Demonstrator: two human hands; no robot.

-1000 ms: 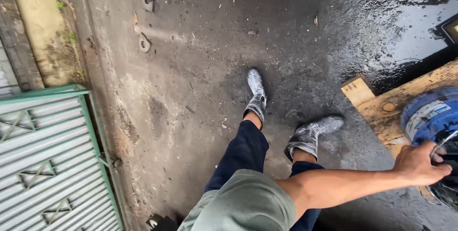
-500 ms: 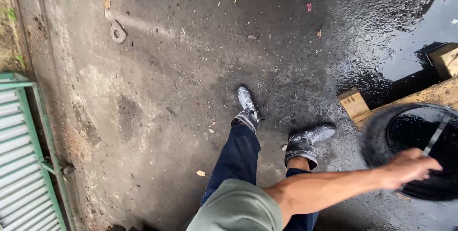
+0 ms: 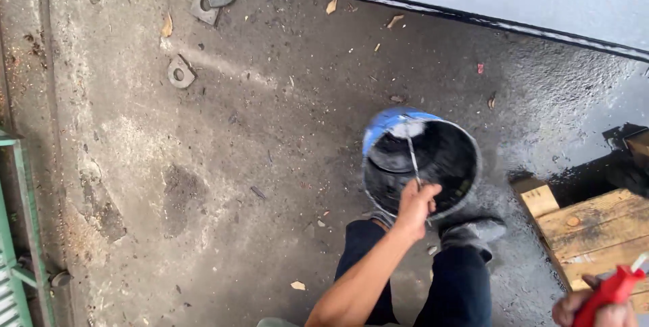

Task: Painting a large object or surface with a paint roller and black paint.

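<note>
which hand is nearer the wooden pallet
The right hand. It holds a red tool at the pallet's lower edge, though I cannot tell if it touches the wood. The left hand is further off, gripping the bucket's wire handle.

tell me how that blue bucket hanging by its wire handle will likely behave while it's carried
The bucket hangs from a thin wire handle in the left hand, so it probably swings and tilts. Its black-coated inside suggests liquid, so it may be heavy and slop. The wire may dig into the fingers.
</note>
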